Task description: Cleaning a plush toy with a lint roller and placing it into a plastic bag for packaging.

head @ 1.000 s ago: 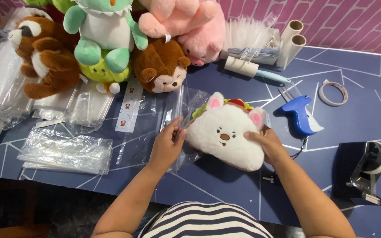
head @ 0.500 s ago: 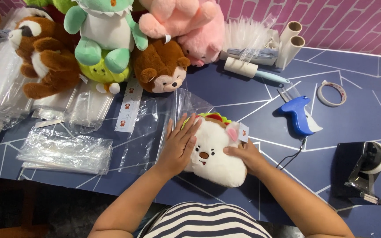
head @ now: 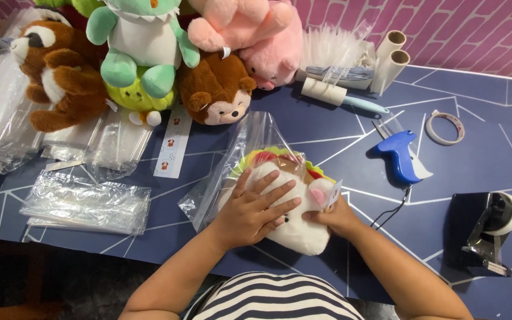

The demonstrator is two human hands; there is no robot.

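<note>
- Hands on white plush toy near front edge of bench, roughly mid-length.
- Left hand laid flat on top of toy, fingers spread and released, pressing down rather than clenched.
- Right hand at toy's right side, fingers curled against it beside a small white tag; firmness of grasp could not be told.
- Toy lay partly inside clear plastic bag, coloured end within bag mouth, white end outside toward front edge.
- Stack of clear bags lay at front left of bench, well apart from toy.
- Brown plush, green plush and pink plush piled along back edge.
- Blue tagging gun lay right of toy, near but not touching.
- Tape ring lay beyond gun, toward back right.
- Black tape dispenser stood near front right corner.
- Lint roller lay by back edge, beside pink plush.
</note>
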